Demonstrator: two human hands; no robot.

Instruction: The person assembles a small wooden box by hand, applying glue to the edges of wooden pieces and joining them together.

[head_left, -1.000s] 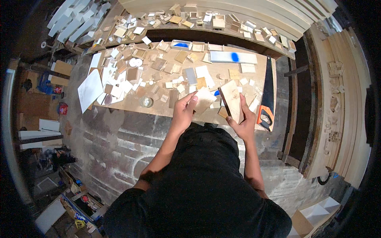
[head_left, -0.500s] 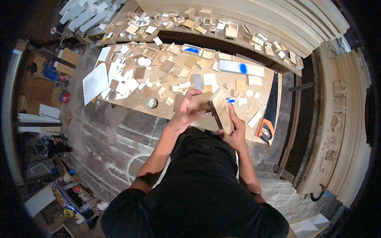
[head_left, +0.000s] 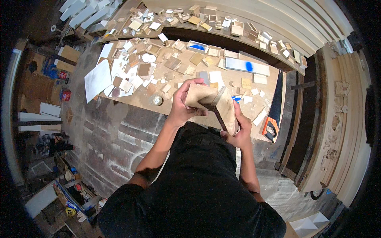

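Note:
My left hand (head_left: 183,109) grips a pale, squarish wooden piece (head_left: 198,95) from its left. My right hand (head_left: 240,129) grips an upright wooden piece (head_left: 226,109) with a dark brown long edge. The two pieces meet at a corner above my lap, over the near edge of the worktable. Behind them are small white and tan offcuts, a few bright blue bits (head_left: 237,98) and a glass jar (head_left: 157,100). To the right lies a handsaw with an orange and black handle (head_left: 270,127).
Small wooden boxes and scraps cover the worktable (head_left: 135,111) and rear shelf (head_left: 178,22). A blue-marked white board (head_left: 242,64) lies at the back. Long boards (head_left: 343,158) stand at the right. Cluttered shelving and a bin of oddments (head_left: 79,198) are at the left.
The wooden piece in my left hand has moved up and rightward and now meets the piece in my right hand, whose piece has tilted. The view has shifted slightly.

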